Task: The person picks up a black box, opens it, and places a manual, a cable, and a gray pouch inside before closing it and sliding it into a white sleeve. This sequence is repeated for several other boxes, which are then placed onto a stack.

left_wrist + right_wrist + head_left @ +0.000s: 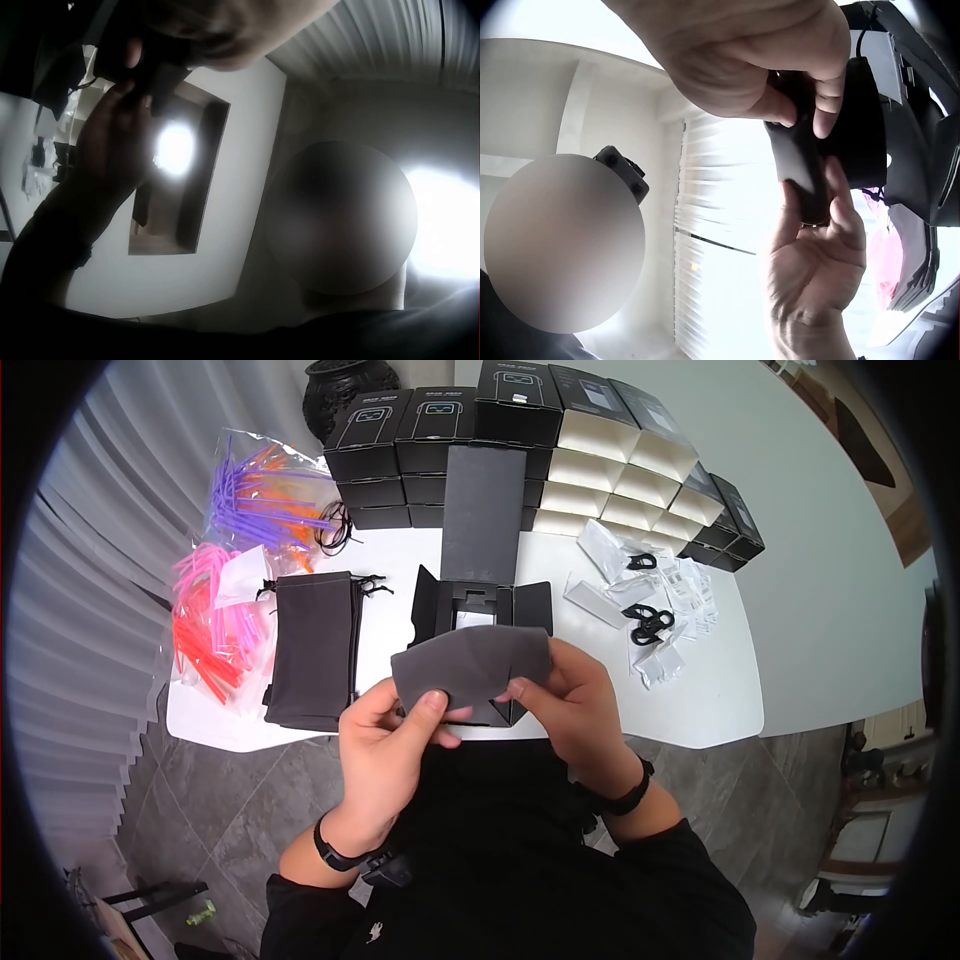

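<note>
Both hands hold a dark grey piece of soft, folded cloth-like material point(465, 660) in front of the chest. My left hand point(385, 745) pinches its lower left part, thumb on the near face. At the right end my right hand point(575, 705) grips it, with the thumb bent over the lower edge. In the right wrist view the material point(801, 161) looks folded over into a narrow, thick strip between the fingers. Just beyond stands an open black box point(533, 605), its long lid point(484, 510) raised and something white inside; the held piece hides its near part.
Dark drawstring pouches point(315, 645) lie stacked at left, beside bags of pink and red point(215, 630) and purple and orange sticks point(255, 495). Black boxes point(435, 420) are piled at the back. White packets point(600, 600) and coiled black cables point(652, 624) lie at right.
</note>
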### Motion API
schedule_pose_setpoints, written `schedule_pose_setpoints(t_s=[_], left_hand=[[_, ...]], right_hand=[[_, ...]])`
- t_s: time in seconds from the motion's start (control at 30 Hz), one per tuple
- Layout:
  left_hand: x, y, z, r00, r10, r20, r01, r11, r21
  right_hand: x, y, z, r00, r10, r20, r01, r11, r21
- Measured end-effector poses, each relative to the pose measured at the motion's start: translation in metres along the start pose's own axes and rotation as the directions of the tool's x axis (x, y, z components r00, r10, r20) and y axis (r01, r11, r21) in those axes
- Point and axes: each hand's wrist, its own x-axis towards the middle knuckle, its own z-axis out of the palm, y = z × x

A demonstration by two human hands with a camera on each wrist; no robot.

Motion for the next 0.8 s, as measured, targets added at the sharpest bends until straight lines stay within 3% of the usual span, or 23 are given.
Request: schedule_pose_setpoints(t_s=[0.07, 0.3, 0.37, 0.47, 0.57, 0.67, 0.8], left_hand=[[0.000, -0.003, -0.007, 0.999, -0.008, 0.041, 0.009, 1.000, -0.024], [-0.001, -0.010, -0.006, 0.998, 0.052, 0.038, -0.045, 0.986, -0.162], [-0.002, -0.007, -0.004, 0.998, 0.046, 0.048, -0.039, 0.991, -0.130], [-0.004, -0.009, -0.007, 0.996, 0.064, 0.056, -0.059, 0.995, -0.081], [-0.003, -0.016, -0.007, 0.984, 0.160, 0.073, -0.159, 0.987, -0.019], [-0.005, -0.016, -0.006, 0.976, 0.211, 0.053, -0.216, 0.970, 0.113], [-0.008, -0.014, 0.002, 0.940, 0.340, 0.003, -0.331, 0.914, 0.234]], right_hand=[[-0.003, 0.002, -0.009, 0.998, 0.045, 0.041, -0.044, 0.999, -0.022], [-0.006, 0.014, -0.013, 0.998, 0.004, 0.059, -0.021, 0.956, 0.292], [-0.006, 0.014, -0.017, 0.996, -0.017, 0.090, -0.020, 0.919, 0.394], [-0.006, 0.006, -0.020, 0.986, 0.079, 0.150, -0.135, 0.901, 0.412], [-0.008, -0.001, -0.022, 0.973, 0.179, 0.147, -0.203, 0.964, 0.173], [-0.011, -0.005, -0.014, 0.995, 0.084, 0.053, -0.082, 0.996, -0.043], [-0.014, 0.006, -0.010, 1.000, 0.003, -0.009, -0.001, 0.982, 0.190]])
